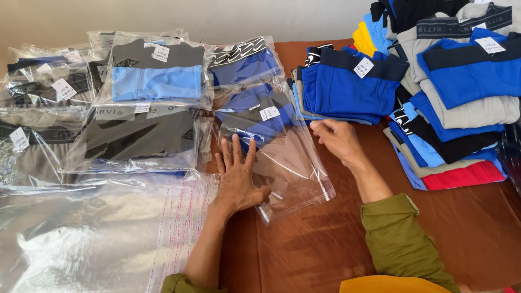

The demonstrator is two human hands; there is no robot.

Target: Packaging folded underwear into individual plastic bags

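The left hand (237, 176) lies flat, fingers spread, on the clear plastic bag (290, 163) on the tabletop (347, 239); the right hand (337, 139), fingers pinched together, grips the bag's far edge, nearer the folded blue underwear (347, 89).

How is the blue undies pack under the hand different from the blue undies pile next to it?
The bagged blue pair sits inside a clear plastic bag; the folded blue stack is bare, with no bag. The bagged pair is a single flat item pressed by the left hand; the stack is several pieces piled up, and the right hand is beside it. Both are blue with dark waistbands and a white tag.
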